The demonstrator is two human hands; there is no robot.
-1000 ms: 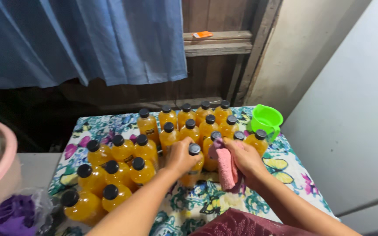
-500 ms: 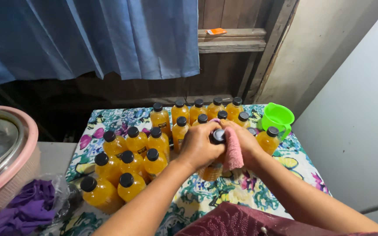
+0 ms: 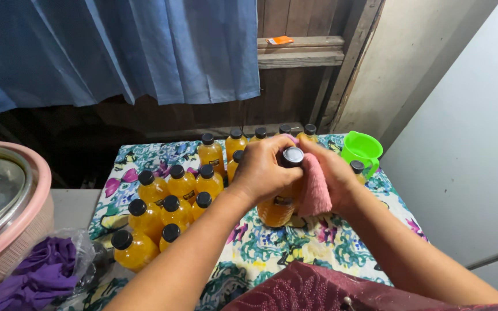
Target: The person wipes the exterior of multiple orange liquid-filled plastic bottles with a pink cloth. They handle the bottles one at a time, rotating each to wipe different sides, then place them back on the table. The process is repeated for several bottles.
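My left hand (image 3: 263, 170) grips an orange-juice bottle (image 3: 276, 208) with a black cap, lifted and tilted over the flowered tablecloth (image 3: 272, 245). My right hand (image 3: 335, 175) holds a pink cloth (image 3: 316, 189) pressed against the side of that same bottle. Several more capped orange bottles (image 3: 171, 201) stand in a group to the left, and others stand in a row (image 3: 234, 144) behind my hands.
A green plastic jug (image 3: 362, 151) stands at the table's right rear. A pink basin with a metal lid (image 3: 1, 201) sits at the left, with a purple cloth in a clear bag (image 3: 41, 270) below it. A blue curtain (image 3: 116, 46) hangs behind; a white wall is right.
Both hands have raised the bottle off the table and toward me, the pink cloth now against its side. The view has shifted left, showing more of the basin.
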